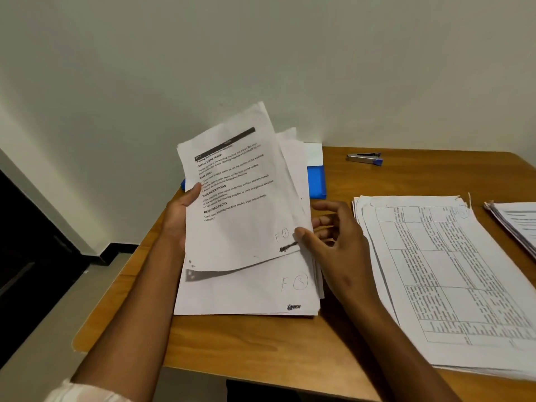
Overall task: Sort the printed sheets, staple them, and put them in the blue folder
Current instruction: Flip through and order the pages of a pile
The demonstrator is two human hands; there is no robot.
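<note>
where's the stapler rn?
Head view: the stapler lies on the far right part of the table, near the wall, right of the blue folder.

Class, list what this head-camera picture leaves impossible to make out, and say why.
- Blue folder, head view: mostly hidden behind the held sheets.
- Right-edge pile: cut off by the frame.
- Table print on the middle stack: too small and blurred.
- Stapler: too small to tell whether loaded.
</note>
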